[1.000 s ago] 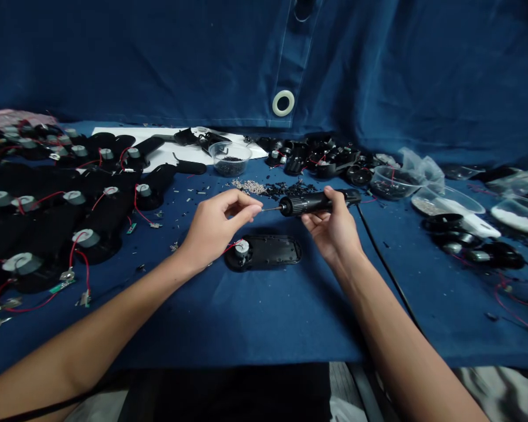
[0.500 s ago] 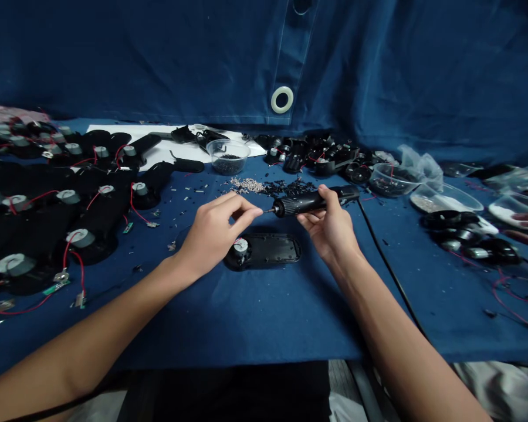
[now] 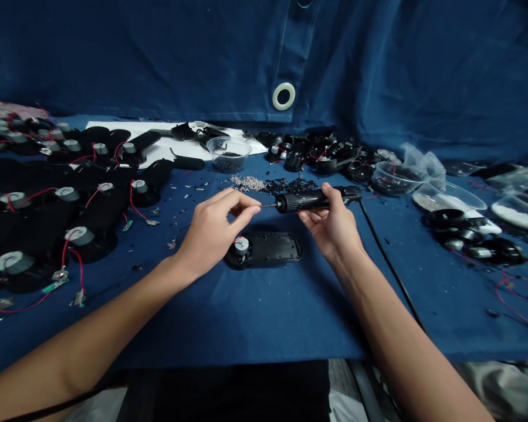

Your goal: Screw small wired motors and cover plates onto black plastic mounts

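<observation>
My right hand [image 3: 332, 223] is wrapped round a black electric screwdriver [image 3: 305, 201], held level with its bit pointing left. A cord [image 3: 389, 264] runs from its back end down the table. The thumb and forefinger of my left hand [image 3: 215, 225] are pinched together at the tip of the bit [image 3: 268, 206]; whether a screw is between them is too small to tell. Below both hands lies an open black plastic housing [image 3: 275, 248] with a round white-topped motor [image 3: 242, 245] at its left end, partly behind my left hand.
Behind the screwdriver are piles of silver screws [image 3: 249, 183] and small black parts [image 3: 290, 185], near a clear tub [image 3: 229, 153]. Rows of black housings with motors and red wires [image 3: 81, 235] fill the left. More tubs [image 3: 393, 177] and black parts [image 3: 495, 250] stand right.
My hands keep nearly the same pose, the pinch staying at the bit tip while the screwdriver shifts slightly. Another person's hand at the far right edge has gone out of view.
</observation>
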`<act>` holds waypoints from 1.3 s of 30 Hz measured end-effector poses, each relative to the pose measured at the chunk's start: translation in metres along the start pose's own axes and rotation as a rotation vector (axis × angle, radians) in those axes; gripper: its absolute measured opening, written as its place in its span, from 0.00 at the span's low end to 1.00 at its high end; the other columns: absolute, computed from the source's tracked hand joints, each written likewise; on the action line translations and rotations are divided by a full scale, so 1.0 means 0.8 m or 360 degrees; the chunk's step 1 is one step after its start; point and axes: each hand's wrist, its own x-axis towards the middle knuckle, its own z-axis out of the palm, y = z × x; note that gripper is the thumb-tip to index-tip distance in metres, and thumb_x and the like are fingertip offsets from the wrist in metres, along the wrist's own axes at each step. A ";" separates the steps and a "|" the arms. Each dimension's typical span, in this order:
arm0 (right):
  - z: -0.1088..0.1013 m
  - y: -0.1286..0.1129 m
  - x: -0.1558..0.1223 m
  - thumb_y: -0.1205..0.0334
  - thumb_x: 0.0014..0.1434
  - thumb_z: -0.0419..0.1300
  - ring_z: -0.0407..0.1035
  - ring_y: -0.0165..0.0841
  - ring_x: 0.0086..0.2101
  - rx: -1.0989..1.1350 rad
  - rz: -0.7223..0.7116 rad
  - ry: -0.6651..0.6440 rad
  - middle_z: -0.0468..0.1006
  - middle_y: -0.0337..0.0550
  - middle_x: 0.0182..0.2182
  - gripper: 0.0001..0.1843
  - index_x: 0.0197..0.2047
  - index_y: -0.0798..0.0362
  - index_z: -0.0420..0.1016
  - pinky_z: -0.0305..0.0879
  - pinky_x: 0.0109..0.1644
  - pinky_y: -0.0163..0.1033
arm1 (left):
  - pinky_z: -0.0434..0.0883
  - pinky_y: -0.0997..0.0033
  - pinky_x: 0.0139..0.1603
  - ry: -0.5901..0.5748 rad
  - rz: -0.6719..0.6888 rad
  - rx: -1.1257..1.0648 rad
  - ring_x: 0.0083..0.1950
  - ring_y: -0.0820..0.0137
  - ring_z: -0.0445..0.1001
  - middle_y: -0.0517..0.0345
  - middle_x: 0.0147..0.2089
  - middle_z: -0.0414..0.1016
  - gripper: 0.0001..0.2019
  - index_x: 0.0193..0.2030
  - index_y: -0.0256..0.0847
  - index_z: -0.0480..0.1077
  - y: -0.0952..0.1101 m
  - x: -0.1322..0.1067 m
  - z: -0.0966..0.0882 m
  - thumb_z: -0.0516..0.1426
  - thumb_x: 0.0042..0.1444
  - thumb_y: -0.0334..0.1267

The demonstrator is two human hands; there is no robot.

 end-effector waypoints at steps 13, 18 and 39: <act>0.002 0.012 -0.001 0.50 0.51 0.63 0.72 0.30 0.26 -0.0082 -0.0086 -0.0005 0.74 0.41 0.25 0.17 0.34 0.54 0.67 0.75 0.32 0.36 | 0.67 0.74 0.39 -0.0011 0.0025 0.0190 0.35 0.73 0.73 0.60 0.33 0.76 0.07 0.34 0.39 0.73 -0.011 -0.003 0.010 0.55 0.61 0.35; 0.006 0.011 -0.004 0.49 0.51 0.62 0.71 0.29 0.24 0.0012 -0.0089 0.0045 0.72 0.37 0.25 0.18 0.37 0.52 0.65 0.73 0.29 0.36 | 0.66 0.67 0.47 -0.0175 -0.0175 0.0260 0.45 0.67 0.72 0.58 0.42 0.75 0.13 0.44 0.42 0.73 -0.005 0.001 0.001 0.54 0.62 0.47; 0.022 -0.001 -0.020 0.45 0.57 0.55 0.67 0.24 0.22 0.0232 -0.0711 -0.0030 0.62 0.30 0.22 0.16 0.32 0.49 0.59 0.69 0.26 0.31 | 0.64 0.63 0.57 -0.0965 -0.0057 0.0201 0.56 0.62 0.64 0.54 0.54 0.67 0.33 0.60 0.41 0.64 -0.013 -0.021 0.008 0.62 0.49 0.54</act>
